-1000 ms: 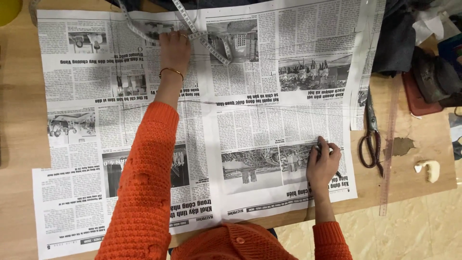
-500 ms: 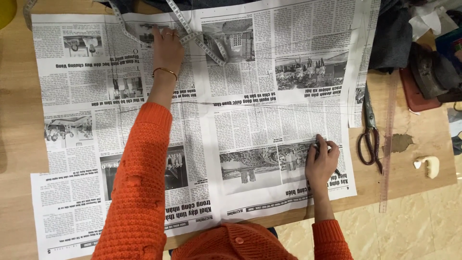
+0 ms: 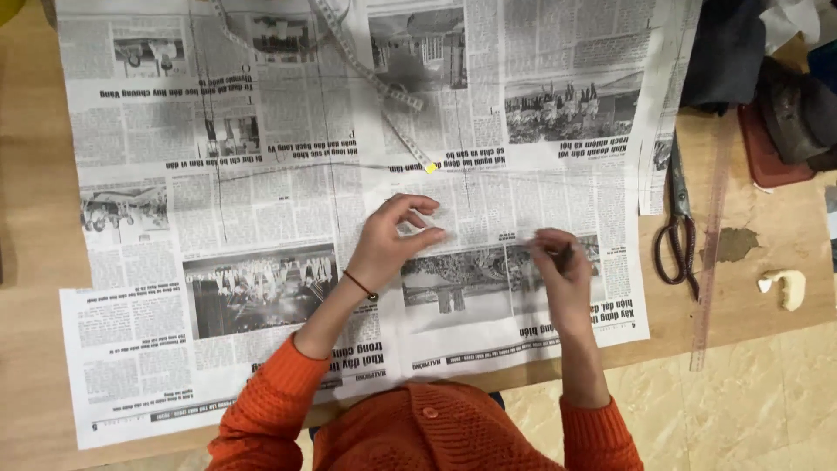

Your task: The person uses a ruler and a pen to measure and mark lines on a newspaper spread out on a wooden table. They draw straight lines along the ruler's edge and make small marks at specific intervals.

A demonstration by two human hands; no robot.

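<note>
Orange knitted sleeves reach out from the near edge of the desk point(image 3: 26, 262), and the risk as I see it lies in the thin newspaper point(image 3: 488, 131) spread under them. The sheets overlap loosely and nothing pins them, so a dragged wrist or a hard stroke could slide one sheet over the other, tear it, or throw off the faint lines already drawn across the print.

Nearest, the right hand point(image 3: 562, 279) is curled shut around a small dark marking tool, a pen or pencil point(image 3: 565, 256) as far as I can tell, with its tip down on the paper beside a printed photograph. Pressing too hard there could puncture the sheet.

Just to its left, the left hand point(image 3: 392, 244) hovers half open, fingers curved and thumb apart from them, holding nothing; whether the fingertips touch the paper I cannot tell. If it does not press down, the paper may creep under the stroke.

Farther off, a measuring tape point(image 3: 366, 74) trails loose across the upper sheets, its yellow end near the drawn line, where it could snag. Scissors point(image 3: 676, 222) and a long ruler point(image 3: 711, 253) lie on the desk to the right, well apart from both hands.
</note>
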